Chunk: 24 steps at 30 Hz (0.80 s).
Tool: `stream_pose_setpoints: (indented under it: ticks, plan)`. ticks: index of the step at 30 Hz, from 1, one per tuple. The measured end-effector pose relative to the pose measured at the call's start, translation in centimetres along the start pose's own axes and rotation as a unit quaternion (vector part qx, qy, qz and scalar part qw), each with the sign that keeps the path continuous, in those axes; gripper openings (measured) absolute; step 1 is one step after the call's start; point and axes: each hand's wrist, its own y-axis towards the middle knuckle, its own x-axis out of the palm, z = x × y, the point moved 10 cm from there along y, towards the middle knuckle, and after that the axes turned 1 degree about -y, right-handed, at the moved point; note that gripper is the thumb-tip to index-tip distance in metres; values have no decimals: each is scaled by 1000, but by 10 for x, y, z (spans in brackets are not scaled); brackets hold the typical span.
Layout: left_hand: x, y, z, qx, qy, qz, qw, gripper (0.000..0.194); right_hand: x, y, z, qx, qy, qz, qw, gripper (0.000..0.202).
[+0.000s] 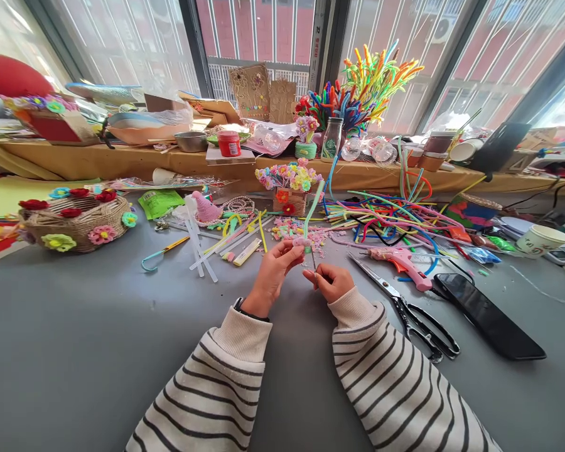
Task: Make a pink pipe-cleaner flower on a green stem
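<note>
Head view, both hands at close work above a grey table (pixel 169 351). Left hand (pixel 274 271): thumb and fingertips pinched on a small pink fuzzy piece (pixel 301 242), from which a pale green pipe cleaner (pixel 313 202) rises. Right hand (pixel 334 282): fingers curled tightly round a slim dark shaft (pixel 314 265), its type too small to tell. Likely faults: a loosened right grip or a poor angle could let the shaft slip and prod the left fingertips; a slackened left pinch could drop the piece among similarly coloured snippets (pixel 317 237), just beyond the hands, where it would be hard to find. An outward sweep of the right forearm could knock the scissors (pixel 394 293). Position: the pink piece lies at the left fingertips, above and slightly left of the right fist, the green stem standing upward and away from both hands. Right of the right hand lie a pink glue gun (pixel 395 254) and, farther out, a black smartphone (pixel 489 317).
</note>
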Motion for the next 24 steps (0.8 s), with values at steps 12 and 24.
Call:
stream_pose_setpoints:
  ticks: [12, 24]
  plan:
    - [-3, -2, -1, -13, 7, 12, 1000, 20, -6, -2, -1, -73, -186, -18, 980, 39]
    - [-5, -1, -4, -21, 41, 18, 999, 18, -10, -1, -2, -81, -227, 17, 970, 41]
